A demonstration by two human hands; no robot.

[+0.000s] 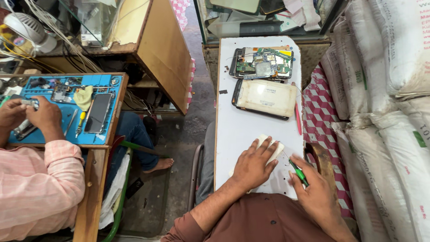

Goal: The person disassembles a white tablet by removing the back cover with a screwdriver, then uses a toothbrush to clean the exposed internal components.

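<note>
Right hand (316,190) grips green screwdriver (298,173) (tip up-left); left hand (255,163) flat on white pad (277,147)

Pale part (274,148) mostly under left hand (253,165)

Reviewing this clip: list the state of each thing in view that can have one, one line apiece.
Left hand: pressed flat on a white part.
Right hand: grips a green screwdriver, tip toward the part.
Far tablet: open, circuit board exposed.
Near tablet: closed, back cover up.
Phone on the blue mat: screen dark.
Fan: running or not, cannot tell.
</note>
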